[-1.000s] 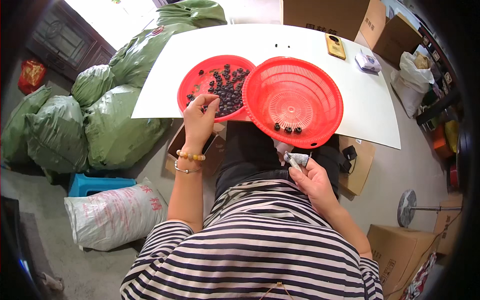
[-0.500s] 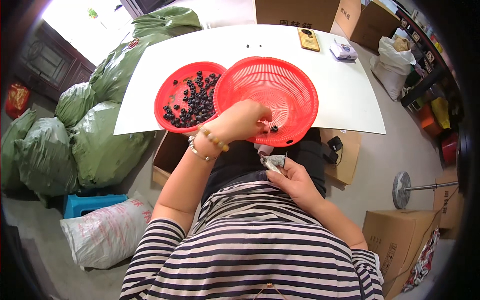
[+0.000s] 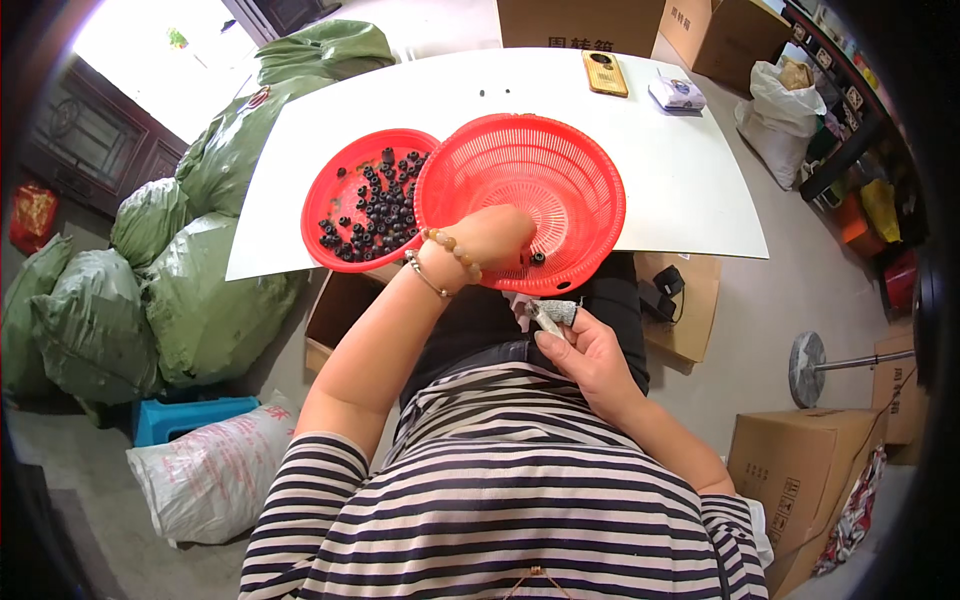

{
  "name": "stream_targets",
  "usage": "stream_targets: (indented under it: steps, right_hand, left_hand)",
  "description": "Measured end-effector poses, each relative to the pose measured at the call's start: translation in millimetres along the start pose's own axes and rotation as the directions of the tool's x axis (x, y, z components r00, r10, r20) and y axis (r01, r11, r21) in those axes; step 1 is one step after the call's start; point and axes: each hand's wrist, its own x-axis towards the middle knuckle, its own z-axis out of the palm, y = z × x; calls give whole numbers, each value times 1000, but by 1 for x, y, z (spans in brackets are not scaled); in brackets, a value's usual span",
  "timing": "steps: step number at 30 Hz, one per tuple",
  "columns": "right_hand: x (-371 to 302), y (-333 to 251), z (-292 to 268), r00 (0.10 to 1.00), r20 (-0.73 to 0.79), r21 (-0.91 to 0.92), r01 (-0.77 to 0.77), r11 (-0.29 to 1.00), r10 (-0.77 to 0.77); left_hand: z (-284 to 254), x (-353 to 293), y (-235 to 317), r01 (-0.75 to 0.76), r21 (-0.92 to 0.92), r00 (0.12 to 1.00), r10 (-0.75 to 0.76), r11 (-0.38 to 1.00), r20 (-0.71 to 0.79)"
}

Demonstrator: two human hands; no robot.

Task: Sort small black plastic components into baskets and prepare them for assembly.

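My left hand [image 3: 498, 238], with two bracelets at the wrist, reaches into the near side of a red plastic strainer basket [image 3: 590, 160]. Its fingers point down and are hidden beneath the blurred hand. Just right of them a small black ring-shaped piece [image 3: 538, 258] rests in the basket. Below the basket, over my lap, my right hand [image 3: 590, 355] grips a small tool with a pale, silvery handle [image 3: 548, 322]. A grey wrap covers its index finger. On the left, a shallow red bowl [image 3: 318, 200] holds many similar black pieces [image 3: 385, 205].
On the white table [image 3: 690, 190] lie a gold phone [image 3: 605, 74], a tissue pack [image 3: 677, 90] and two tiny dark bits. Green sacks [image 3: 215, 300], a white sack [image 3: 215, 470] and a blue stool [image 3: 190, 415] stand left. Cardboard boxes [image 3: 790, 470] and a metal stand [image 3: 806, 370] are right.
My left hand has shifted slightly rightward in the basket, and its fingers have dropped out of sight. My right hand keeps its grip on the tool. The whole view has moved a little.
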Motion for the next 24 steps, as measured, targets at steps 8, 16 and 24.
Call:
stream_targets:
  steps: [8,16,24]
  right_hand:
    - [-4,-4,-7,999,-15,20,-30,999,30]
    - [-6,-7,0,999,29,45,27,999,-28]
    - [-10,-10,8,987,108,-130,129,983,-116]
  left_hand:
    - [-44,-36,26,-105,-469,958,-38,877,-286]
    - [-8,-106,45,-316,-932,911,-217,178,-350]
    - [23,-116,62,-304,-925,927,-293,-228,-233]
